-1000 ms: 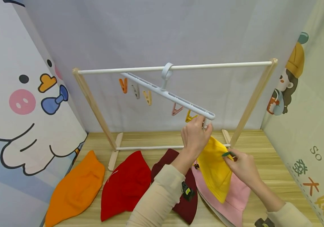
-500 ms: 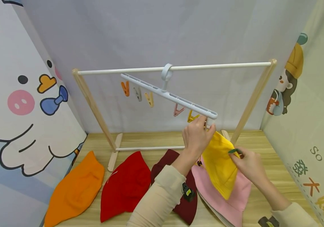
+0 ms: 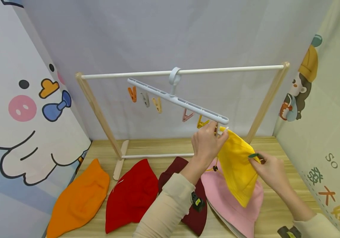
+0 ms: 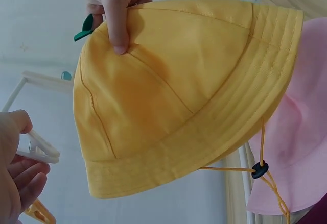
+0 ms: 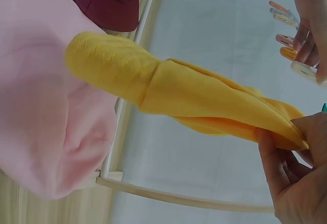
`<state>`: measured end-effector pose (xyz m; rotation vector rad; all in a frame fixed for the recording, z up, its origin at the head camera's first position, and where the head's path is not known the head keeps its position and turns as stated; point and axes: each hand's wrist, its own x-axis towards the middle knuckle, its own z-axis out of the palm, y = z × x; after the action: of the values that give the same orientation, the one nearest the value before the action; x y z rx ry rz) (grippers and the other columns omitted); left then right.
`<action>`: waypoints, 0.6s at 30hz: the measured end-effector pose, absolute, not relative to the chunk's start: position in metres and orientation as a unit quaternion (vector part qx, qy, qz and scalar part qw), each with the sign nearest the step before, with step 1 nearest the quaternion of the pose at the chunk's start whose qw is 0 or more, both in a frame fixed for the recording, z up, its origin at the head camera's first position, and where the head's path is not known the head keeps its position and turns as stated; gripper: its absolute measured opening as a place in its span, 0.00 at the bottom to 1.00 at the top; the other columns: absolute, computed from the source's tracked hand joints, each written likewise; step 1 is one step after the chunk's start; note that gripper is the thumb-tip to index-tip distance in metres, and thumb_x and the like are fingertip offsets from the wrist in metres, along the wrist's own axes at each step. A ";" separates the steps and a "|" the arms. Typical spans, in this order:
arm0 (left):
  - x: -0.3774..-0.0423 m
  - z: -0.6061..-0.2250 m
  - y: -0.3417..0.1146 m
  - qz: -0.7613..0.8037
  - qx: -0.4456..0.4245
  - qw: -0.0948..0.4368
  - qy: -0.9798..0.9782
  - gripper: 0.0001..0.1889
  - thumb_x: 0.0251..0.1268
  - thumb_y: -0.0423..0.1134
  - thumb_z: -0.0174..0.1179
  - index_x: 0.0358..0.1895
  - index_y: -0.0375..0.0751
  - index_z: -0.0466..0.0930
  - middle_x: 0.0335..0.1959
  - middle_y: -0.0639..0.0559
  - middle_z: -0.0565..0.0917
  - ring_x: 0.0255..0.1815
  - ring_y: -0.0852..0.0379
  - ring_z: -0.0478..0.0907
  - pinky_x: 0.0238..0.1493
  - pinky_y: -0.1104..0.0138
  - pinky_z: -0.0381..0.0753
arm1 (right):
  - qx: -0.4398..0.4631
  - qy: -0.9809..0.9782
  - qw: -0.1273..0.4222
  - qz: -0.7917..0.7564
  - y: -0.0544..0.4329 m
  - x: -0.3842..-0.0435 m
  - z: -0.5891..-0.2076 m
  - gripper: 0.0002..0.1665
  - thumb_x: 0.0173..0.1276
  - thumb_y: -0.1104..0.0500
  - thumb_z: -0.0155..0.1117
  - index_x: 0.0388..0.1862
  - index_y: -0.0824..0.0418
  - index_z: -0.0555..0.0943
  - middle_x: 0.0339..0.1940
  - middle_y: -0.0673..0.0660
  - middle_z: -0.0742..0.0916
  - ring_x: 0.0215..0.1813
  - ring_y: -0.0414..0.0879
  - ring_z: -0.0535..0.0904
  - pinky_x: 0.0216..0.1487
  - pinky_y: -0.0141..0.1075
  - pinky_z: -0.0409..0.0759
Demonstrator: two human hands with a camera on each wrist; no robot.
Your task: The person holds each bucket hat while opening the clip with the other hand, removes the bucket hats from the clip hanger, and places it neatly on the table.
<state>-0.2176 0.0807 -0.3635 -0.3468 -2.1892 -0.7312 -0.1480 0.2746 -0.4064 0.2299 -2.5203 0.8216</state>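
Note:
My right hand (image 3: 268, 170) pinches a yellow bucket hat (image 3: 238, 168) by its crown, beside a small green leaf (image 4: 84, 28). The hat is folded flat, its brim slanting downward. A yellow cord with a black toggle (image 4: 260, 170) dangles from it. With thumb and fingers, my left hand (image 3: 207, 140) holds a white clothespin (image 4: 43, 150) under the right end of a pale blue hanger (image 3: 193, 107). The hat's upper corner is close to this clothespin in the head view; in the left wrist view a gap separates them.
Yellow (image 3: 202, 122), pink (image 3: 187, 115), cream (image 3: 157, 105), grey (image 3: 145, 99) and orange (image 3: 132, 94) clothespins hang from the hanger. A white bar (image 3: 232, 69) on a wooden frame carries it. Pink (image 3: 223, 206), maroon (image 3: 174, 168), red (image 3: 131, 195) and orange (image 3: 82, 198) hats lie on the table.
My right hand has carried the yellow hat to the right, and the hat's upper corner has risen toward the clothespin. The hanger and my left hand have shifted slightly right.

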 end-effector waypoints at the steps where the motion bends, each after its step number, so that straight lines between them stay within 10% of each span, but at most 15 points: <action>1: -0.218 -0.363 0.081 -0.290 -0.136 0.393 -0.862 0.12 0.46 0.49 0.64 0.21 0.48 0.72 0.14 0.61 0.73 0.11 0.63 0.64 0.11 0.74 0.57 | 0.083 -0.920 0.238 0.299 0.276 -0.148 -0.406 0.09 0.54 0.65 0.67 0.35 0.68 0.83 0.29 0.67 0.86 0.25 0.54 0.81 0.18 0.28 0.71; 18: -0.218 -0.362 0.085 -0.295 -0.152 0.391 -0.859 0.12 0.47 0.49 0.65 0.23 0.49 0.72 0.21 0.62 0.80 0.14 0.64 0.71 0.13 0.75 0.61 | 0.089 -0.921 0.263 0.274 0.308 -0.140 -0.397 0.10 0.51 0.68 0.69 0.34 0.68 0.83 0.24 0.65 0.85 0.16 0.29 0.67 0.14 0.24 0.65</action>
<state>-0.2181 0.0848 -0.3621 -0.3850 -2.1810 -0.7501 -0.1400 0.3083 -0.3974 0.2411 -2.4900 0.7400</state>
